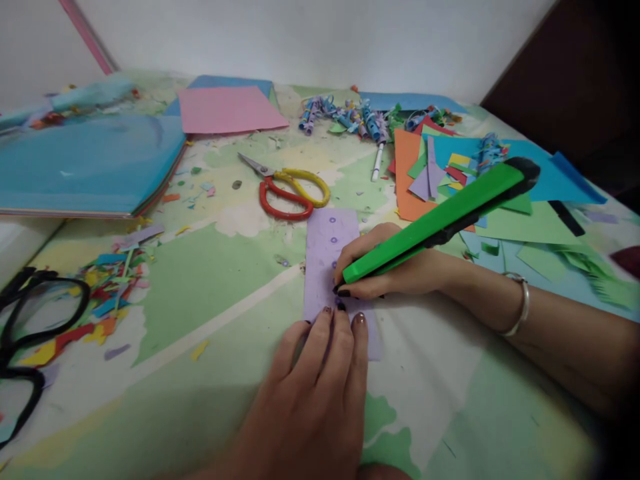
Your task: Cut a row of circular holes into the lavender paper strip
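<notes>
Purple paper strip (325,250) is lying on the table (200,293) under both hands; room is running left as far as the paper scraps (107,307), while the scissors (269,175) are crowding its far edge and coloured paper pieces (530,223) are filling the right side. Left hand (320,373) is pressing the near part, fingers flat, slightly spread. Right hand (390,267) is gripping the green box cutter (435,220), fingers closed around its low end; they're hiding the tip, can't tell if it's touching paper. Glasses (89,301) are running out of frame. Counting: one cutter, one scissors, one white marker (377,162), three rings (334,240) showing beyond the fingers.
</notes>
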`<state>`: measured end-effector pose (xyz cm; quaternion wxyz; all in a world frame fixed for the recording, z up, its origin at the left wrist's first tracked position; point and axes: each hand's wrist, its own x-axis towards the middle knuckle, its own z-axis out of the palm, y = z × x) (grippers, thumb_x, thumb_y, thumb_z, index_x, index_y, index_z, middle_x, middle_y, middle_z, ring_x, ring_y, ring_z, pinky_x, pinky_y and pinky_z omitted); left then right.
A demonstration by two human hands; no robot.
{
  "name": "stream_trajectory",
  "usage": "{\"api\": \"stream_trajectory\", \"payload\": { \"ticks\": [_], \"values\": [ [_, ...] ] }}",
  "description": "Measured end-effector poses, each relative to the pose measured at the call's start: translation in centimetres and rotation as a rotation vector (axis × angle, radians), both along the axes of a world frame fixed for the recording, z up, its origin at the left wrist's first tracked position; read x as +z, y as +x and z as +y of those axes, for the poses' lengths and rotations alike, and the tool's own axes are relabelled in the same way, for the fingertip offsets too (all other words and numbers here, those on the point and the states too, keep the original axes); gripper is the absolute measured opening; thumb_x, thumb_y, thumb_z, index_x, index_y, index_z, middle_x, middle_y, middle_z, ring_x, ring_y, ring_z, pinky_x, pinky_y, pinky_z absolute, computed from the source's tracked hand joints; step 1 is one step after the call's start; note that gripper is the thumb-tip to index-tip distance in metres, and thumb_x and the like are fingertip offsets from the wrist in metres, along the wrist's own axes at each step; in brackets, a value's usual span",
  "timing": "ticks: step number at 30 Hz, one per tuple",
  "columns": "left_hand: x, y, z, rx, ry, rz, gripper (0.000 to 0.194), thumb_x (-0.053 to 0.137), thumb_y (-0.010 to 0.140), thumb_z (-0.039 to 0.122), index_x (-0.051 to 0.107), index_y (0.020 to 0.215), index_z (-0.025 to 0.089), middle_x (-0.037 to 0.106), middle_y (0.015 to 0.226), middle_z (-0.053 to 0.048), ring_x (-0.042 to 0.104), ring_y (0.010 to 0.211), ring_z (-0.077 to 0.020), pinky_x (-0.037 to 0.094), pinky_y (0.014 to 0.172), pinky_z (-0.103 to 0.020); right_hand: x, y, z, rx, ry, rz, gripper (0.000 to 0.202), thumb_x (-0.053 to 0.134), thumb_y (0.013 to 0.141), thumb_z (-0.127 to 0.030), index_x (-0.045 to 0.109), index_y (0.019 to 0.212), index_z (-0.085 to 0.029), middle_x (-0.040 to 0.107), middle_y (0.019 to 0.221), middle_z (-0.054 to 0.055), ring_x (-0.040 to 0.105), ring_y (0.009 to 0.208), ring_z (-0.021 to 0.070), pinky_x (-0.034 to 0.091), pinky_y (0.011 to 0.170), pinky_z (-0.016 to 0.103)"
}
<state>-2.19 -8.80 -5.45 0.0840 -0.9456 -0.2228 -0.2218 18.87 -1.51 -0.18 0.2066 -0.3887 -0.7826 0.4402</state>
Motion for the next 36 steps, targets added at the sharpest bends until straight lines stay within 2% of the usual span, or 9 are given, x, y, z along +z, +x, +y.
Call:
{"api": "stream_trajectory", "payload": {
  "ticks": [6, 13, 20, 25, 36],
  "values": [
    [0.64, -0.37, 0.49, -0.04, -0.012, 0.08, 0.085, 0.017, 0.089, 0.067, 0.049, 0.128, -0.002, 0.055, 0.125, -0.024, 0.045, 0.118, -0.0371, 0.028, 0.1, -0.048, -0.27, 0.13, 0.29, 0.017, -0.001, 0.051, 0.01, 0.065, 0.078, -0.02, 0.067, 0.082, -0.011, 0.066, 0.074, 0.0, 0.057, 0.063, 0.006, 0.047, 0.056, 0.012],
    [0.82, -0.42, 0.58, -0.062, -0.005, 0.102, 0.086, 0.02, 0.088, 0.068, 0.048, 0.129, -0.002, 0.055, 0.125, -0.024, 0.046, 0.116, -0.0378, 0.029, 0.099, -0.048, -0.06, 0.0, 0.11, 0.014, -0.002, 0.024, 0.008, 0.064, 0.079, -0.019, 0.067, 0.081, -0.012, 0.066, 0.074, -0.001, 0.057, 0.063, 0.0055, 0.047, 0.057, 0.012],
    [0.8, -0.39, 0.64, -0.044, 0.001, 0.104, 0.086, 0.021, 0.087, 0.07, 0.048, 0.129, 0.0, 0.056, 0.125, -0.022, 0.046, 0.117, -0.0371, 0.029, 0.099, -0.048, -0.19, 0.03, 0.2, 0.03, 0.036, 0.015, 0.006, 0.064, 0.078, -0.016, 0.067, 0.081, -0.012, 0.065, 0.072, -0.002, 0.056, 0.062, 0.0048, 0.045, 0.057, 0.012],
    [0.8, -0.41, 0.49, -0.045, -0.014, 0.1, 0.087, 0.019, 0.087, 0.07, 0.049, 0.129, 0.0, 0.056, 0.124, -0.021, 0.045, 0.117, -0.0362, 0.028, 0.1, -0.047, -0.44, 0.21, 0.22, 0.055, 0.09, 0.014, 0.009, 0.063, 0.08, -0.021, 0.067, 0.081, -0.013, 0.065, 0.073, -0.002, 0.055, 0.062, 0.005, 0.044, 0.056, 0.013],
    [0.7, -0.16, 0.52, -0.033, -0.013, 0.075, 0.084, 0.018, 0.089, 0.067, 0.05, 0.128, 0.0, 0.056, 0.124, -0.021, 0.046, 0.116, -0.0358, 0.03, 0.099, -0.047, -0.24, 0.21, 0.22, 0.046, 0.056, -0.012, 0.008, 0.063, 0.08, -0.02, 0.066, 0.081, -0.012, 0.064, 0.071, -0.002, 0.054, 0.061, 0.0046, 0.044, 0.055, 0.011]
  ]
}}
